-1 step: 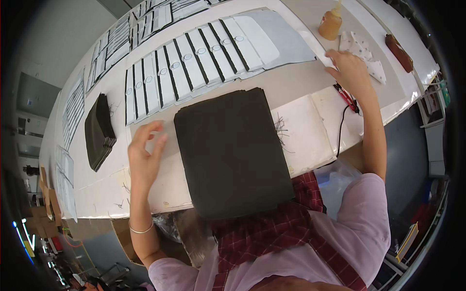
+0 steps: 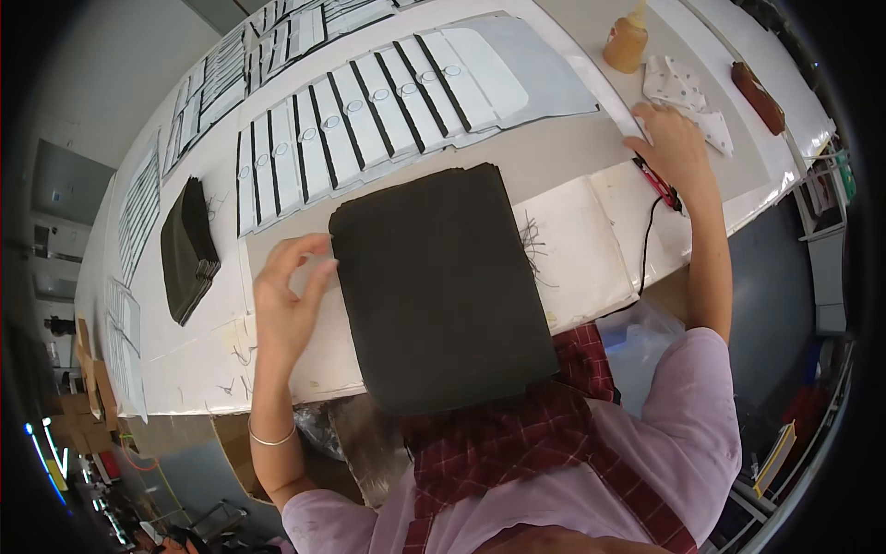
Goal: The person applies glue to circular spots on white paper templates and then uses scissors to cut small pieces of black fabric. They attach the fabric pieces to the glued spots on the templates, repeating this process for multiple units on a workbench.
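Observation:
A stack of dark fabric pieces [image 2: 443, 286], roughly rectangular with rounded lower corners, lies at the table's near edge and overhangs it in front of me. My left hand [image 2: 291, 291] is at the stack's upper left edge, thumb and fingers apart in a curve, fingertips at or very near the edge. Out to the right, my right hand [image 2: 678, 143] hovers with thumb and index finger spread. Just below it lies a red cutter-like tool [image 2: 657, 183] with a black cord. A white spotted cloth [image 2: 672, 83] sits beyond that hand, partly covered by it.
Pale panels with black strips [image 2: 355, 115] spread across the table's middle. A second folded dark stack [image 2: 189, 254] stands at left. Toward the far right are a squeeze bottle of amber liquid [image 2: 625, 51] and a brown pouch [image 2: 758, 98]. Loose threads [image 2: 532, 242] lie beside the large stack.
My left hand has come right, closer to the dark stack's edge. The right hand has shifted slightly right and nearer to me.

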Motion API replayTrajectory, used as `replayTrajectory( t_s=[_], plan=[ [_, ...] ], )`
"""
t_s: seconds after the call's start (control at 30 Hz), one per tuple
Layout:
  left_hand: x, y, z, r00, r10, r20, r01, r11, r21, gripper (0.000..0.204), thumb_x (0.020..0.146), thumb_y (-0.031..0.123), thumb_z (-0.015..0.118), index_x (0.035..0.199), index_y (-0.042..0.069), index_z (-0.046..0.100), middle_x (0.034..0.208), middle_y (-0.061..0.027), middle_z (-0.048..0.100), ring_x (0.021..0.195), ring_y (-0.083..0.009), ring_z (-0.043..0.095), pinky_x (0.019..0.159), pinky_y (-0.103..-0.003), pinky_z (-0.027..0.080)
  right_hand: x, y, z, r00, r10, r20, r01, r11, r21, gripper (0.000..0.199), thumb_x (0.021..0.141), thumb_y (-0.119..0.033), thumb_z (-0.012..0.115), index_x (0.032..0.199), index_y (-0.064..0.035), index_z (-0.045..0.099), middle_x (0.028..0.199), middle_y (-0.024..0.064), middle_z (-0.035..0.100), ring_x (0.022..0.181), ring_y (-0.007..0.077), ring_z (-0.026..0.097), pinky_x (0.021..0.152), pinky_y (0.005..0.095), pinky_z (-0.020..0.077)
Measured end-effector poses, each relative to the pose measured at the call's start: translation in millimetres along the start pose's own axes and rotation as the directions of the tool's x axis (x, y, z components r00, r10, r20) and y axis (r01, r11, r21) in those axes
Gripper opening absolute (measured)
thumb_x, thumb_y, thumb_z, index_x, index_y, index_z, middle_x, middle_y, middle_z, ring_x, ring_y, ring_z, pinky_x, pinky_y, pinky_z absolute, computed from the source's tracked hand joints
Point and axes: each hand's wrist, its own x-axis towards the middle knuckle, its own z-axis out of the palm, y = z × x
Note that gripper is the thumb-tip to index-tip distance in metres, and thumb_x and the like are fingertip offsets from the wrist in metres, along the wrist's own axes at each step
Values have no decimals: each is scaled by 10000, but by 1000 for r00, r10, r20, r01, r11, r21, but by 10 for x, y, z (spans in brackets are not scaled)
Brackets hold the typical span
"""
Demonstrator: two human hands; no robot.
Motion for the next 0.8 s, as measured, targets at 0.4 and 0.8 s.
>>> replayTrajectory(
  t_s=[0.4,0.8],
  plan=[
    [372,988,1000,923,178,342,-123,976,-177,89,885,69,726,954,16,704,826,-65,630,724,-160,617,632,-316,479,-619,104,290,958,243,-152,-91,760,643,189,968,-111,636,1100,21,665,861,92,620,728,220,602,696,320,491],
    [296,1012,990,944,73,323,31,951,-307,132,953,86,678,1028,1,611,865,-61,612,756,-102,590,631,-266,491,-1075,-625,-243,999,-31,45,-23,507,861,206,993,-77,562,1136,31,664,899,140,619,735,247,566,723,327,471]
  ],
)
